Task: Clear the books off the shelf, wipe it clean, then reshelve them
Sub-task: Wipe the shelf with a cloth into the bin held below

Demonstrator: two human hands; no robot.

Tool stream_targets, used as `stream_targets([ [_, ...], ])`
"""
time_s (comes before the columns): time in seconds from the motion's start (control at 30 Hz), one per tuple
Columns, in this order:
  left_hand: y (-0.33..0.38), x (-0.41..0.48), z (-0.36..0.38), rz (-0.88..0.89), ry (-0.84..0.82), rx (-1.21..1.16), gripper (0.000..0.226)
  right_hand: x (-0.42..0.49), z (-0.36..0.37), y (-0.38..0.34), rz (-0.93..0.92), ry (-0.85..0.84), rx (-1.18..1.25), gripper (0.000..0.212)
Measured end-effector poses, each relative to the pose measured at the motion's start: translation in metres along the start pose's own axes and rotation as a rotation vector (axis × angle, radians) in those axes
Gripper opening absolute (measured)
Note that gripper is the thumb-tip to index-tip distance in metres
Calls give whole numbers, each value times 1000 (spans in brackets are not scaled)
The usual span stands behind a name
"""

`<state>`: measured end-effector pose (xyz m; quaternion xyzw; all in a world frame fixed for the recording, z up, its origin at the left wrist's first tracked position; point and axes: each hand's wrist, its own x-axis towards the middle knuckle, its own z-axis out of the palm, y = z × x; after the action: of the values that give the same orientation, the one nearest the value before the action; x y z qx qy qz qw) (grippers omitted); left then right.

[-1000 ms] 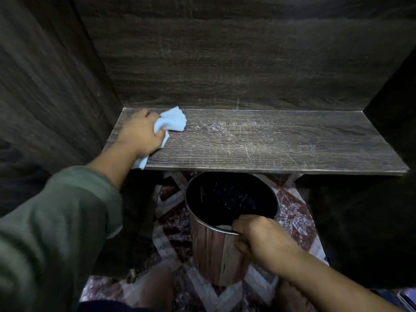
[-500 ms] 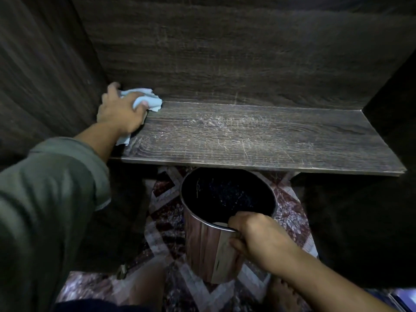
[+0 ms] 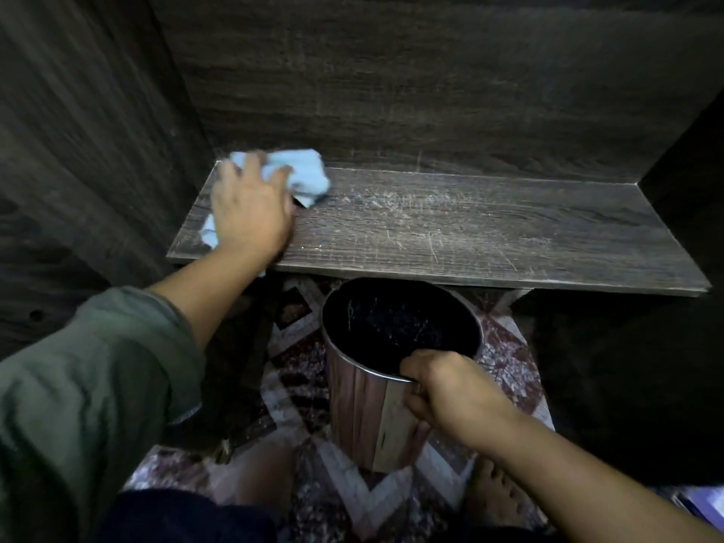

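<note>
Low in the middle of the frame I see a round waste bin (image 3: 368, 417) with wood-grain sides, a metal rim and a dark inside. Beneath it spreads a maroon rug (image 3: 297, 370) with pale diamond bands. Something purple (image 3: 705, 503), blurred, shows at the lower right corner.

Two hands (left hand (image 3: 250, 221), right hand (image 3: 450, 393)), one cloth (image 3: 303, 174), one shelf (image 3: 489, 233), one bin (image 3: 364, 417).
</note>
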<state>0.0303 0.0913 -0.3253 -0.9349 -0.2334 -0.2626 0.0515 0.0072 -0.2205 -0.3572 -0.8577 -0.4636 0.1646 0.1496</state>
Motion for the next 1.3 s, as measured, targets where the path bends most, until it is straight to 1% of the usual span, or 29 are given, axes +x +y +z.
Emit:
stream_targets([
  [0.03, -10, 5, -4, -94, 12, 77, 30, 0, 0, 0, -9, 8, 1, 10],
  [0.07, -22, 9, -5, -152, -10, 144, 33, -1, 0, 0, -19, 15, 2, 10],
  [0.1, -35, 11, -3, -160, -49, 194, 36, -1, -1, 0, -28, 20, 4, 9],
  [0.13, -47, 11, -1, -122, -94, 205, 40, -1, -2, 0, -34, 28, 3, 9],
  [0.2, -64, 8, 6, -24, -172, 102, 43, -1, -3, -1, -31, 47, -8, 8],
  [0.23, -68, 6, 9, -32, -204, 15, 42, -1, -3, -2, -27, 53, -22, 9],
  [0.33, -62, -1, 12, -211, -212, -229, 43, -1, -3, -3, -20, 45, -48, 10],
  [0.4, -50, -5, 10, -309, -195, -286, 42, 0, -2, -4, -19, 32, -42, 9],
  [0.43, -42, -6, 9, -321, -198, -289, 41, 0, -2, -3, -18, 25, -44, 9],
  [0.5, -22, -12, 11, -287, -191, -341, 37, 1, -3, -3, -22, 18, -50, 8],
  [0.63, 30, -30, 12, -41, -171, -564, 34, 0, -4, -3, -7, 13, -60, 7],
  [0.7, 42, -25, 9, 8, -157, -636, 32, -1, -6, -3, -5, 11, -65, 8],
  [0.77, 36, -8, 4, 3, -66, -593, 34, -2, -7, -2, -14, 21, -55, 8],
  [0.83, 14, 11, -4, -17, -3, -468, 35, -4, -8, 1, -5, 20, -37, 8],
  [0.9, -20, 22, 0, -41, -59, -267, 40, -7, -10, 4, 9, 23, -32, 8],
  [0.97, -50, 21, 8, -106, -238, -67, 59, -10, -9, 7, 5, 27, -25, 9],
  [1.0, -58, 17, 12, -129, -325, -16, 67, -11, -9, 9, 0, 26, -25, 10],
  [1.03, -61, 13, 18, -120, -372, -3, 72, -13, -8, 10, -2, 22, -33, 11],
  [1.1, -55, 9, 23, -12, -370, -44, 76, -16, -6, 13, -10, 29, -47, 13],
  [1.2, -29, 6, 19, 159, -331, -151, 66, -21, -7, 13, -24, 46, -57, 14],
  [1.3, -3, -8, 14, 264, -373, -271, 59, -22, -10, 10, -13, 34, -69, 15],
])
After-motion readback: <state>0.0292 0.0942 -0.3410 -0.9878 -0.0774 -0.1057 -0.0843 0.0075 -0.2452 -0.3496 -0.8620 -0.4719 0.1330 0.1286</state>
